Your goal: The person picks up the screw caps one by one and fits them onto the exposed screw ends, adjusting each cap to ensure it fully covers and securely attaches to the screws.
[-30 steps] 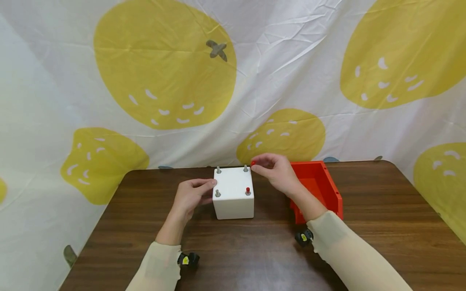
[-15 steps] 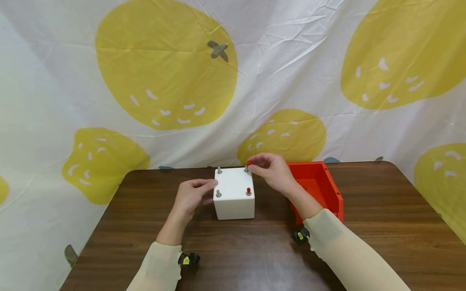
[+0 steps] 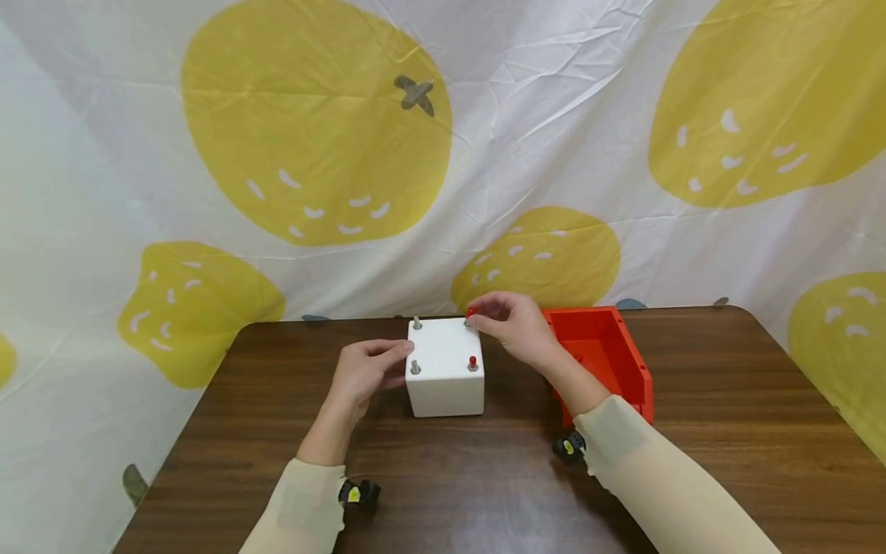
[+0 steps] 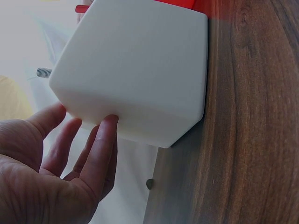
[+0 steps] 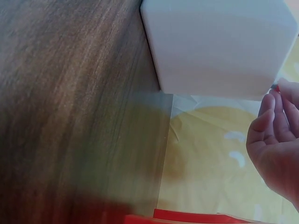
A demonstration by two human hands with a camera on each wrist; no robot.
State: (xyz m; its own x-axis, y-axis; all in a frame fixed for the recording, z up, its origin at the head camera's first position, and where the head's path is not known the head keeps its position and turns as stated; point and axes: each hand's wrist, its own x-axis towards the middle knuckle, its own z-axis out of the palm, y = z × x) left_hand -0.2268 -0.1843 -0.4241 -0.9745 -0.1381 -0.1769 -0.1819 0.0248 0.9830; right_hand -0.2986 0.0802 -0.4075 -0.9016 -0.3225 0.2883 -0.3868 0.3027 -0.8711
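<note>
A white block [image 3: 445,350] stands on the table with a metal threaded post near each top corner. My left hand [image 3: 361,375] steadies its left side, thumb at the top edge and fingertips against the side face. In my right hand [image 3: 521,329], thumb and fingers pinch a small red cap [image 3: 471,312] right at the far right post, which is partly hidden by the fingers. Another red cap [image 3: 473,360] sits on the near right post. The far left post [image 3: 417,324] and near left post [image 3: 415,368] show bare metal.
Under and behind the right forearm stands an open red bin [image 3: 633,365], with small red pieces inside. The dark wooden table [image 3: 457,485] ends at a hanging cloth [image 3: 332,285] printed with yellow fruit, close behind the block.
My right hand has moved slightly left, bringing the red cap from beside the far right post to its top. My left hand and the block stay put.
</note>
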